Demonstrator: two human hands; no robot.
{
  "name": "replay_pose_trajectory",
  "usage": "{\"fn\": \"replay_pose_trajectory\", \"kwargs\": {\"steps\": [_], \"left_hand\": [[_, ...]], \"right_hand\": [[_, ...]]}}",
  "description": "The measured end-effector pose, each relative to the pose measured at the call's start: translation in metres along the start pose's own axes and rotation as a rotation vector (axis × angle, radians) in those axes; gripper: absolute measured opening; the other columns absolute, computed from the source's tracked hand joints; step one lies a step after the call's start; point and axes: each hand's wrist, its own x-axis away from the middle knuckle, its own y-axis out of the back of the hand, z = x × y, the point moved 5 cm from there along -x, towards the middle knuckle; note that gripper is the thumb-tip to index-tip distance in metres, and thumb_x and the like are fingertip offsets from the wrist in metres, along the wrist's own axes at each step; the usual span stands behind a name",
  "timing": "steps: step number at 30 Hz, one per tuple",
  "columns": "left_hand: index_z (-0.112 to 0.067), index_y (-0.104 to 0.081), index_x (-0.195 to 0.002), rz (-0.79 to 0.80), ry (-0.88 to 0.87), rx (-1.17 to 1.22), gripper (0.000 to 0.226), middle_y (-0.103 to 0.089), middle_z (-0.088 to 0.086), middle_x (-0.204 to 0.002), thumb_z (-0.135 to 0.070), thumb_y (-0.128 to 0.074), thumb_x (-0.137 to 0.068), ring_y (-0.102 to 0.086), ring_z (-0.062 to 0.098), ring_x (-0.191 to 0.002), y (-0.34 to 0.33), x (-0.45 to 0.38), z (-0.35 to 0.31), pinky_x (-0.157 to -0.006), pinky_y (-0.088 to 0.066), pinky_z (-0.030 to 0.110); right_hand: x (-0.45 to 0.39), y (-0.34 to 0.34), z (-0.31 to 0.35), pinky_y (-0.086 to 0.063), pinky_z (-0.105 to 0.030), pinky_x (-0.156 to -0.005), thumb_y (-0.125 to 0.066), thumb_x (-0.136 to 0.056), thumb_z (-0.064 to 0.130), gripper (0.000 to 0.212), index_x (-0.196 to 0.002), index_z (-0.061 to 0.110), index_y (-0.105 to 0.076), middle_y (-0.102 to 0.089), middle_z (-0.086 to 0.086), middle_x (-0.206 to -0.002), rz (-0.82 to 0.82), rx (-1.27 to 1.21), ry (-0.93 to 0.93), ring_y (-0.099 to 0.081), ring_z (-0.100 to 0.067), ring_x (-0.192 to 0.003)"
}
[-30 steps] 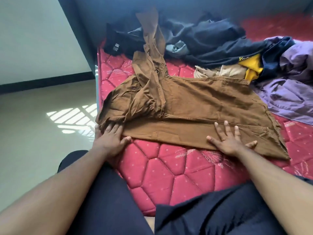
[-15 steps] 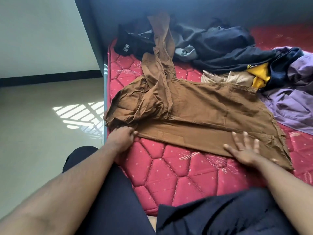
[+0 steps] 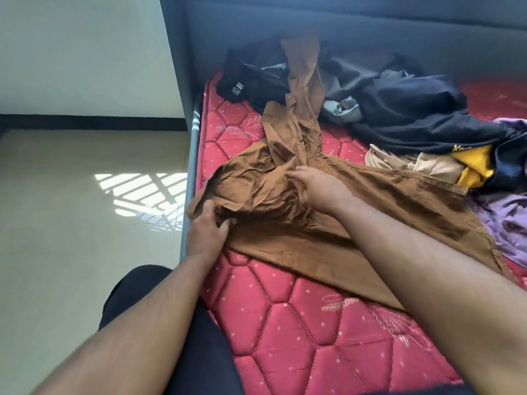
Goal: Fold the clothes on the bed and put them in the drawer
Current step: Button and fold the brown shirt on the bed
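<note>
The brown trousers lie spread across the near left part of the bed, their bunched end reaching the bed's left edge and one leg trailing up toward the headboard. The left hand sits at that left edge with its fingers curled shut on a fold of the crumpled cloth. The right hand rests on the bunched middle, palm down; its fingers look bent into the fabric, but I cannot tell whether they pinch it or only press.

The step in hand seems to be straightening the crumpled end before folding. To do it well, the left hand should pull its fold outward along the left edge while the right hand pins the middle, so that the wrinkles draw flat rather than shift the whole garment. The stray leg should then be brought down over the flat part, seam on seam, before any crosswise fold.

The trousers are a stiff, matte woven cloth, perhaps cotton twill, holding sharp creases and showing stitched hems. The mattress is glossy red quilting with stitched hexagons and small pale flecks; it looks slippery, so cloth may slide. Toward the far edge lies a heap of dark clothes, soft and limp, with a beige piece, a yellow piece and a lilac garment at the right edge. No drawer is in view.
</note>
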Motion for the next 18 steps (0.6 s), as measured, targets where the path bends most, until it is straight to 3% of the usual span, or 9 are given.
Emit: {"fn": "replay_pose_trajectory", "kwargs": {"steps": [3,5,7,9,12,15,18], "left_hand": [[-0.022,-0.033,-0.122,0.021,-0.011,-0.055,0.05,-0.063,0.013,-0.095,-0.021,-0.07,-0.088,-0.063,0.036,-0.087,-0.008,-0.007,0.005,-0.069,-0.037,0.034],[-0.034,-0.027,-0.121,0.038,-0.043,-0.105,0.053,-0.062,0.01,-0.09,-0.019,-0.066,-0.089,-0.063,0.039,-0.087,-0.014,-0.01,0.007,-0.069,-0.04,0.036],[-0.035,-0.038,-0.122,0.053,-0.073,-0.129,0.045,-0.065,0.007,-0.092,-0.02,-0.064,-0.089,-0.064,0.036,-0.09,-0.016,-0.01,0.007,-0.071,-0.045,0.037],[-0.03,-0.049,-0.117,0.056,-0.091,-0.166,0.034,-0.069,0.006,-0.097,-0.022,-0.063,-0.087,-0.065,0.034,-0.093,-0.019,-0.014,0.008,-0.071,-0.047,0.037],[-0.027,-0.052,-0.11,0.069,-0.065,-0.196,0.026,-0.068,0.006,-0.098,-0.024,-0.063,-0.088,-0.063,0.034,-0.095,-0.025,-0.019,0.01,-0.07,-0.045,0.037],[-0.024,-0.049,-0.105,0.086,-0.025,-0.229,0.02,-0.066,0.007,-0.1,-0.023,-0.061,-0.089,-0.062,0.036,-0.097,-0.031,-0.02,0.01,-0.07,-0.045,0.039],[-0.022,-0.048,-0.106,0.116,0.001,-0.236,0.021,-0.066,0.01,-0.103,-0.023,-0.061,-0.09,-0.061,0.037,-0.099,-0.032,-0.021,0.012,-0.073,-0.045,0.041]], "right_hand": [[-0.053,-0.008,0.016,-0.027,-0.044,-0.117,-0.043,-0.095,0.003,0.067,-0.153,0.032,-0.026,-0.018,-0.002,-0.162,0.079,0.273,0.143,-0.022,-0.025,-0.148],[-0.076,-0.017,0.019,-0.016,-0.05,-0.12,-0.041,-0.1,0.012,0.062,-0.152,0.04,-0.024,-0.007,0.004,-0.164,0.225,0.533,0.228,-0.006,-0.026,-0.151],[-0.088,-0.025,0.015,-0.004,-0.055,-0.12,-0.045,-0.099,0.018,0.054,-0.148,0.038,-0.035,-0.015,0.007,-0.163,0.365,0.739,0.273,-0.002,-0.024,-0.151],[-0.096,-0.028,0.005,0.002,-0.058,-0.116,-0.052,-0.094,0.018,0.052,-0.143,0.033,-0.045,-0.036,0.004,-0.155,0.43,0.835,0.238,-0.013,-0.021,-0.15],[-0.094,-0.011,-0.021,-0.017,-0.052,-0.11,-0.059,-0.089,0.024,0.038,-0.125,0.035,-0.06,-0.057,0.006,-0.132,0.379,0.904,0.108,-0.04,-0.021,-0.132],[-0.079,0.021,-0.052,-0.028,-0.042,-0.097,-0.06,-0.088,0.034,0.031,-0.119,0.037,-0.063,-0.06,0.009,-0.126,0.301,0.945,-0.068,-0.046,-0.021,-0.121],[-0.05,0.06,-0.095,-0.034,-0.038,-0.096,-0.055,-0.091,0.038,0.031,-0.121,0.037,-0.061,-0.061,0.007,-0.127,0.181,0.873,-0.252,-0.051,-0.022,-0.12]]}}
